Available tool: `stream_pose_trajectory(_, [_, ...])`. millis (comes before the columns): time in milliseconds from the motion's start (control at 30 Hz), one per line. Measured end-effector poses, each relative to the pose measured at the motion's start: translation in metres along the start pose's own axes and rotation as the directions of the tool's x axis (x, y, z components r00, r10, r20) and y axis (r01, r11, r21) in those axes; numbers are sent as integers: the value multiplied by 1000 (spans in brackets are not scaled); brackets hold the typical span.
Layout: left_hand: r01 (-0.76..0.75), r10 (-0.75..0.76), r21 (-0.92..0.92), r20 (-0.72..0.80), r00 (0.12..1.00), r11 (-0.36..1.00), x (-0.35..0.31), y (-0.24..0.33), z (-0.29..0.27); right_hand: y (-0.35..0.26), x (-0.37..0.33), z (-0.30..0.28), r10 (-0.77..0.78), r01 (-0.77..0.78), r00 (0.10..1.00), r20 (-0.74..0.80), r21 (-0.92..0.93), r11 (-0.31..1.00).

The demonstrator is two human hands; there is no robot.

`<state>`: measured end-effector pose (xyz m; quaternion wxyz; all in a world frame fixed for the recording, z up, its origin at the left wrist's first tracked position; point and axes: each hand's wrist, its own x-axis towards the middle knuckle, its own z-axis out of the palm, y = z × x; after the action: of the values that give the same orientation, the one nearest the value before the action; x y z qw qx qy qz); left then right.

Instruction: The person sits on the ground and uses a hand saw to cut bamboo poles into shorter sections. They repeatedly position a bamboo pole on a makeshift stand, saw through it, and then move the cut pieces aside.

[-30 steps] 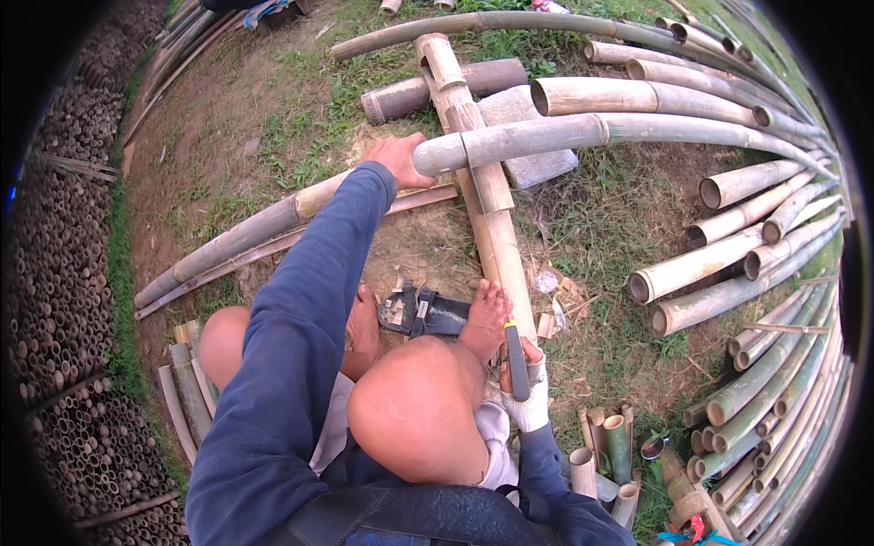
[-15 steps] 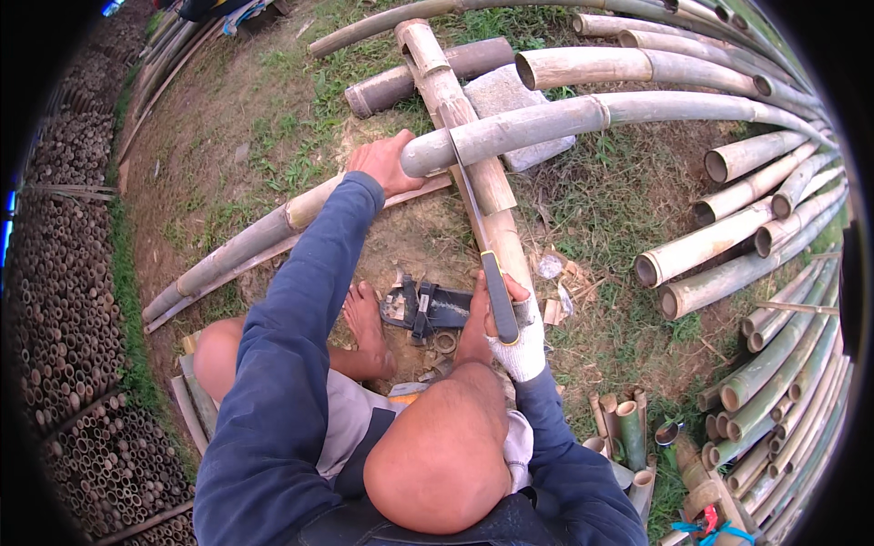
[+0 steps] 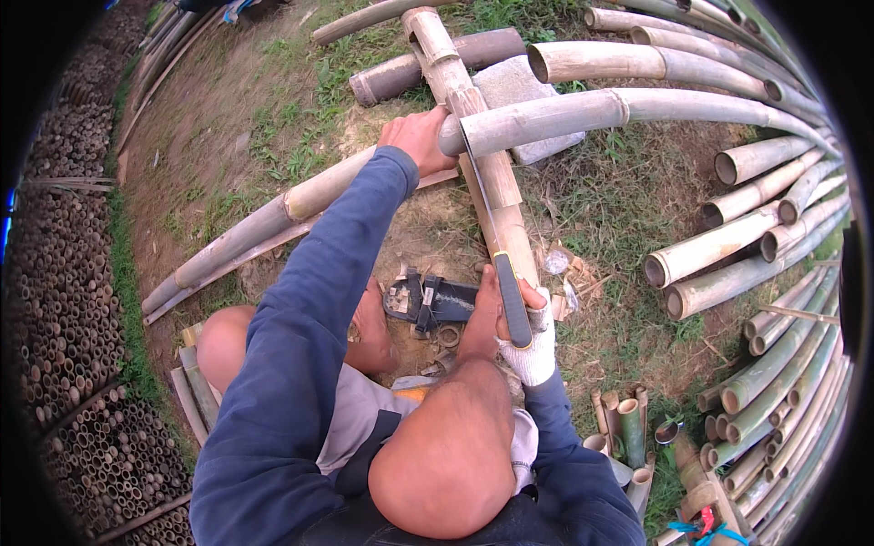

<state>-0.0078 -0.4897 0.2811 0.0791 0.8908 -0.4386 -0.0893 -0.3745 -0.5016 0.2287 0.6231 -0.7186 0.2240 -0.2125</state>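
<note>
My bare left hand grips the near left end of a long grey bamboo pole; its fingers are partly hidden behind the pole. The pole lies across a notched bamboo support. My right hand, in a white glove with bare fingertips, is closed round the dark grey, yellow-edged handle of a handsaw. The saw's thin blade runs up and away from me and meets the pole just right of my left hand. Whether the blade has cut in cannot be made out.
A thick brown bamboo piece and a flat stone lie under the support. Another bamboo length slopes down left. Bamboo poles are stacked at right. A black sandal lies between my feet, near shavings.
My left hand and the pole's end have shifted right. The saw has moved slightly right and back toward me, its blade now crossing the pole closer to the end.
</note>
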Motion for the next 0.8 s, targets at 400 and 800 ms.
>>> stream_pose_trajectory(400, [7, -7, -4, -56, 998, 1000, 8, -5, -10, -13, 28, 26, -36, 41, 997, -62, 79, 996])
stream_pose_trajectory(800, [13, -13, -26, 18, 1000, 1000, -1, -4, 12, 5, 29, -16, 130, -88, 949, 289, -155, 984])
